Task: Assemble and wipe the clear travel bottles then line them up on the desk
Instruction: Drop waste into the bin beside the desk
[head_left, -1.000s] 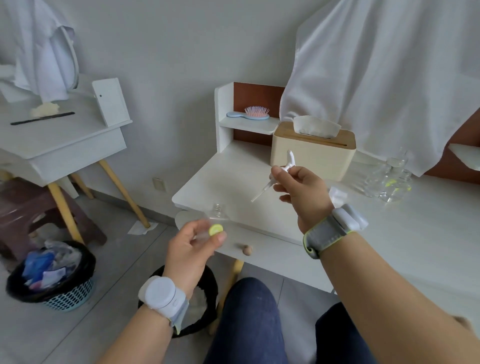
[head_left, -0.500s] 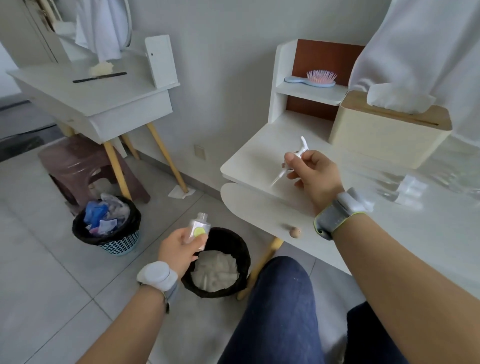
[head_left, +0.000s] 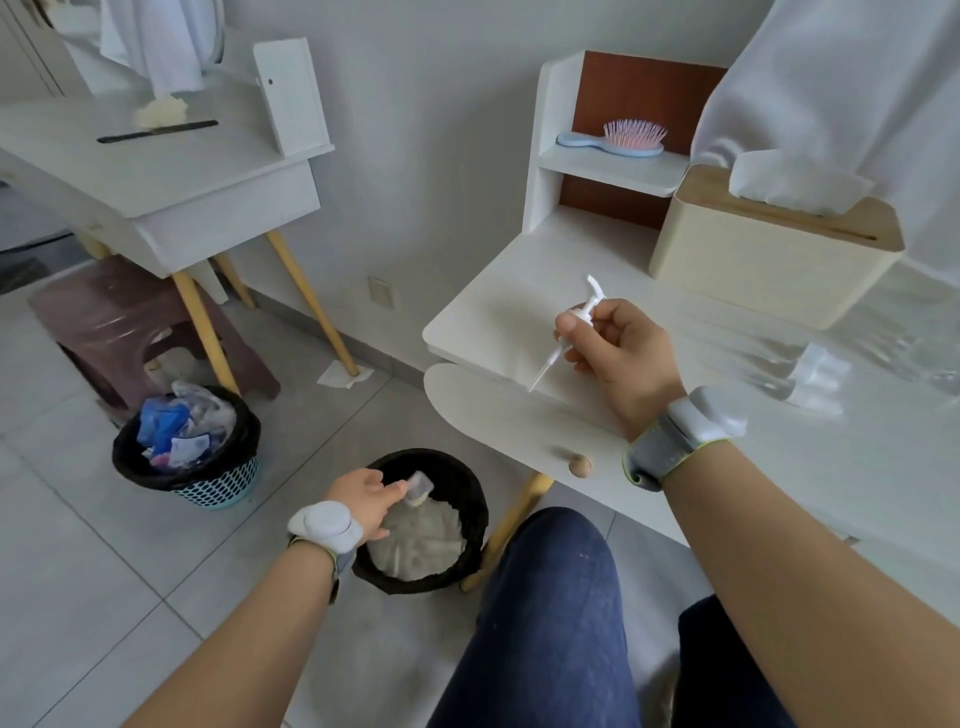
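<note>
Left hand pinches clear bottle over bin: light, slick, grip body. Right hand closed on pump collar near desk left edge.

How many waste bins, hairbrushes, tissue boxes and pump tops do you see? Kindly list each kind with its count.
Waste bins: 2, one with blue rubbish and one under the left hand
Hairbrushes: 1, on the shelf
Tissue boxes: 1
Pump tops: 1, in the right hand
Total: 5
</note>
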